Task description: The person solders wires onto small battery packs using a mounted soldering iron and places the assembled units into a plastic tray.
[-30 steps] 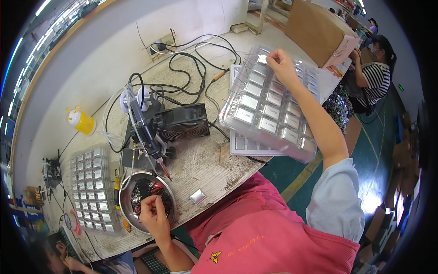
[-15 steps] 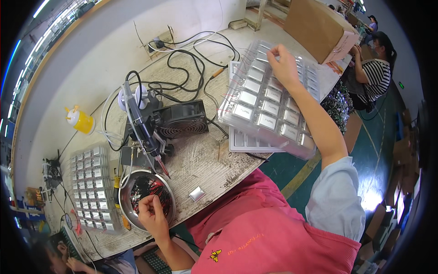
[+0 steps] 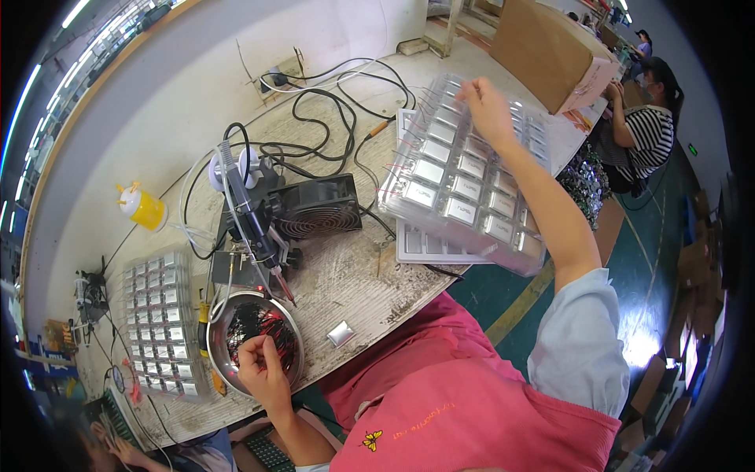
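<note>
My left hand hovers over the near rim of a round metal bowl, thumb and fingers pinched together; anything between them is too small to make out. Inside the bowl lies a tangle of red and black wires. At the far end of a stack of clear plastic trays is my right hand, its fingers curled together and slightly blurred, their tips hiding whatever they touch. Silver rectangular pouch cells fill the tray pockets, with thin red leads along the left edge. One loose silver cell lies on the bench beside the bowl.
A soldering iron in a stand points down near the bowl, beside a black fan. Another filled tray stack, a yellow bottle and cables lie leftward and behind. A cardboard box stands far right; a person sits beyond.
My right hand has shifted very slightly at the tray's far end. My left hand stays pinched over the bowl, and the view has tilted a little.
</note>
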`<state>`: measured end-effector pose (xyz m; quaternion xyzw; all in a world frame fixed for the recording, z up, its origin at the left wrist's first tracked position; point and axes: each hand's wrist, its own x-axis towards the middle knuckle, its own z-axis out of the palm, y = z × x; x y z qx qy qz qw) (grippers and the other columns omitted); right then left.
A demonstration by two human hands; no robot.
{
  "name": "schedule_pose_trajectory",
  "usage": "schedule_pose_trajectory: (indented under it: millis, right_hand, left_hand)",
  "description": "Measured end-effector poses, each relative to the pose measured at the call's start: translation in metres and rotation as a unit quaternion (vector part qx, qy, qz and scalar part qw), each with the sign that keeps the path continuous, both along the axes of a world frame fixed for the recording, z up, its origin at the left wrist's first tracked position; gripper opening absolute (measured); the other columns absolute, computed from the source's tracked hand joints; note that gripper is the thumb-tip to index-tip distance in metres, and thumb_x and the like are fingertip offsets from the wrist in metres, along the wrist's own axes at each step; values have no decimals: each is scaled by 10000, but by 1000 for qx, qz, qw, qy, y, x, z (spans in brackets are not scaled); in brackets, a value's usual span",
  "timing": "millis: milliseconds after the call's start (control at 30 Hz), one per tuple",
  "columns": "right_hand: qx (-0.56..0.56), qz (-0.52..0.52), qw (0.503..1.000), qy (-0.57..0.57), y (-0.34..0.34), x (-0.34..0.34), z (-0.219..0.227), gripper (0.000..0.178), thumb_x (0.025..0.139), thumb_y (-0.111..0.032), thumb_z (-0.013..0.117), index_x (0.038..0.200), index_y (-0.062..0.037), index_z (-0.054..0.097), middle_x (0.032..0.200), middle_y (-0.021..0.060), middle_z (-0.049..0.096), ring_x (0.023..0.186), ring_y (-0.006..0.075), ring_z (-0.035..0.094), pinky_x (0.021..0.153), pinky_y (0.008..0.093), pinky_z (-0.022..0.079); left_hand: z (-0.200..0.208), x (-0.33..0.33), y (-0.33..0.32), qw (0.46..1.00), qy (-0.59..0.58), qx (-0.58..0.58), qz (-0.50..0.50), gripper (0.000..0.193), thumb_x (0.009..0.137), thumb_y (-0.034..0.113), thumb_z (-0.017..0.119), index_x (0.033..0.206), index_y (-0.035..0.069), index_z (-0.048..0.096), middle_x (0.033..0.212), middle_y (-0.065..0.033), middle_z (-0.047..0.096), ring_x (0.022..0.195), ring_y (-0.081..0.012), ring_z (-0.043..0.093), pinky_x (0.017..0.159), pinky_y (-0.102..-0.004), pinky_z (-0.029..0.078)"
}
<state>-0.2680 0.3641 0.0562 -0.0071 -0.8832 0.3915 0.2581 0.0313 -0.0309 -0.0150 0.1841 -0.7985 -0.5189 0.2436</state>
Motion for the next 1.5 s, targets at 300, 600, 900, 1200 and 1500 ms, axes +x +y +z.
schedule_pose_trajectory:
  millis: [300,600,900,1200,1500]
  right_hand:
    - [98,-11,995,11,21,-38,-10,295,874,-244,572,1053,-12,544,933,146,684,901,292,648,815,384,484]
    - [187,-25,981,-41,12,-53,-7,272,795,-156,597,1026,-24,540,884,170,655,885,345,628,790,421,484]
    - [76,17,994,-73,24,-57,-14,344,791,-226,667,1016,-4,531,948,166,621,897,285,601,799,381,472]
    - [-97,87,991,-25,14,-2,14,292,853,-181,625,1033,-6,478,912,127,594,809,194,607,744,337,476]
    - [-211,364,904,-80,-82,156,29,315,845,5,615,835,-80,312,910,56,453,780,125,495,709,273,438]
  left_hand:
    - [0,1,-3,1000,15,-21,6,80,885,65,617,894,-13,602,669,4,546,570,-50,452,522,-206,369]
    - [2,2,-4,1000,15,-2,6,73,887,60,615,900,-11,599,663,5,549,565,-49,459,516,-200,368]
    - [-1,6,-5,1000,1,-9,11,79,890,59,608,909,-17,598,674,4,552,574,-48,466,525,-200,375]
    - [0,6,-5,1000,8,-8,9,80,894,66,608,905,-13,598,675,6,549,576,-49,470,527,-195,376]
    - [-1,13,-4,1000,18,4,15,69,882,57,624,907,-7,617,723,-5,577,602,-50,494,552,-193,403]
